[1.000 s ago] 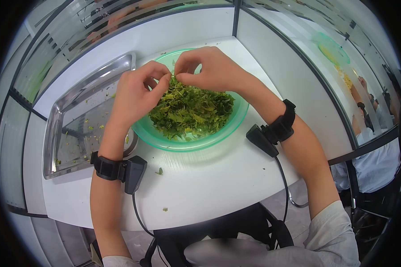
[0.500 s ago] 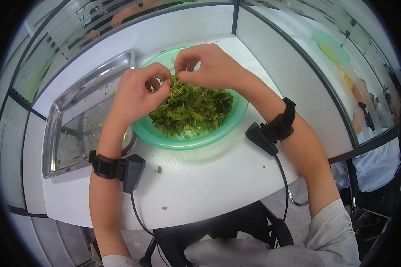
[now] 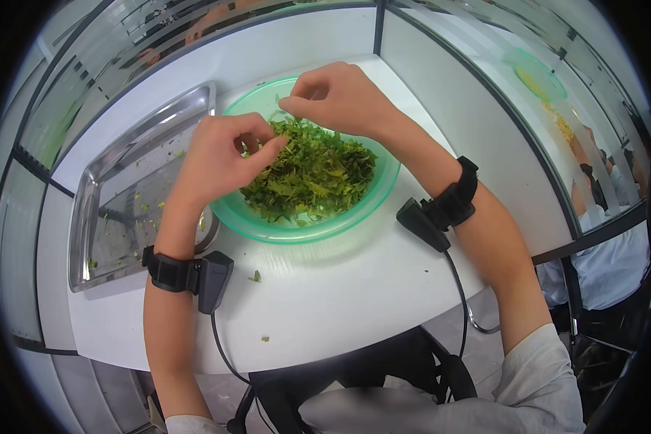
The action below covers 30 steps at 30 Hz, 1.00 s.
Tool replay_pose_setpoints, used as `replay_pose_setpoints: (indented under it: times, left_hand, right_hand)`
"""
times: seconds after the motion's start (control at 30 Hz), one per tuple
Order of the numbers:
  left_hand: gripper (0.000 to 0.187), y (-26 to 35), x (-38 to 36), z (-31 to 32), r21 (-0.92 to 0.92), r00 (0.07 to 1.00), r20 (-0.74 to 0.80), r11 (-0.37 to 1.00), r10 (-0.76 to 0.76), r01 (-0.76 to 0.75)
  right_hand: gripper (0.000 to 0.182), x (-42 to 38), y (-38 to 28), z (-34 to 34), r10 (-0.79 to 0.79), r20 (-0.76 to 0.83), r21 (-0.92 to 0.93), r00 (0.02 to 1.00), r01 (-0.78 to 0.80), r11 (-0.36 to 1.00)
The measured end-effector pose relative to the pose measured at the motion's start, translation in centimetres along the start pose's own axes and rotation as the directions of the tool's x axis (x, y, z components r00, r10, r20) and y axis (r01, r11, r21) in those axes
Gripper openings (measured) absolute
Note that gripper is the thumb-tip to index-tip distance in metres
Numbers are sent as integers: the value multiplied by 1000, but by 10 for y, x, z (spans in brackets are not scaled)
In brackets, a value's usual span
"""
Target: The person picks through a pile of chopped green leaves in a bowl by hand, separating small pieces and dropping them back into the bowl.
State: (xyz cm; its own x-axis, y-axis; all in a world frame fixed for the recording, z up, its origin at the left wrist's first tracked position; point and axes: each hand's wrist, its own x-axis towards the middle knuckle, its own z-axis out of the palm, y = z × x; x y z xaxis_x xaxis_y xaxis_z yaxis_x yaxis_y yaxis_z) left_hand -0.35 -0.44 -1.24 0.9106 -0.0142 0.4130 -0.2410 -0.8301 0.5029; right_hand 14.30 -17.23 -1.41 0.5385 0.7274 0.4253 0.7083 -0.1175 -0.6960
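A translucent green plastic bowl (image 3: pixel 307 237) stands on the white table, with a heap of chopped-looking leafy greens (image 3: pixel 315 177) inside. My left hand (image 3: pixel 228 152) is over the bowl's left side, thumb and fingers pinched together at the edge of the leaves. Whatever sits between those fingertips is too small to name. Above the far part of the bowl, my right hand (image 3: pixel 343 98) is curled in a pinch, apart from the heap. Its fingertips hide what they may hold.
Left of the bowl lies a shallow metal tray (image 3: pixel 83 231) with scattered green bits. Loose leaf scraps (image 3: pixel 255 276) dot the white table (image 3: pixel 325 304). Partition panels (image 3: pixel 477 137) border the back and right. Cables (image 3: pixel 219 340) run down from black wrist devices (image 3: pixel 213 282).
My hands have drawn apart: the right has risen slightly up and away from the leaves, and the left has shifted a little downward. The bowl has barely moved.
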Motion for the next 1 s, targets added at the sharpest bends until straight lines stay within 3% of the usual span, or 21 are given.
replay_pose_setpoints:
  times: [0.1, 0.17, 0.23, 0.27, 0.4, 0.5, 0.6, 0.8, 1.0]
  left_hand:
    - [15, 4, 1, 0, 70, 997, 21, 995, -68, 66]
    - [12, 3, 2, 2, 71, 996, 27, 994, -85, 83]
    - [12, -1, 2, 4, 81, 998, -38, 996, -43, 46]
    - [8, -1, 3, 3, 81, 998, -19, 994, -67, 68]
    - [7, -2, 4, 5, 76, 999, -48, 997, -2, 6]
    - [14, -3, 4, 4, 121, 1000, 4, 992, -21, 20]
    - [12, -5, 3, 5, 109, 1000, -6, 994, 16, -15]
    - [11, -3, 2, 5, 87, 998, 14, 994, -65, 64]
    - [12, 2, 4, 1, 185, 982, 93, 972, -164, 145]
  right_hand:
    - [33, 0, -5, -1, 43, 36, -75, 998, -40, 996]
    - [27, -3, -4, -4, 94, 104, -112, 990, -82, 990]
    - [21, -4, 4, -1, -52, 228, -152, 972, 88, 984]
    - [17, -5, 1, -2, 21, 293, -163, 956, 28, 986]
    - [16, -3, 8, 3, 25, 352, -226, 936, 59, 972]
    - [26, -4, 10, 5, 37, 380, -227, 924, 55, 972]
    - [45, -10, -2, 2, 161, 520, -372, 839, 53, 927]
    - [38, -9, -8, 0, 203, 525, -437, 827, 57, 897]
    - [27, -9, -11, -2, 203, 494, -444, 845, 45, 895]
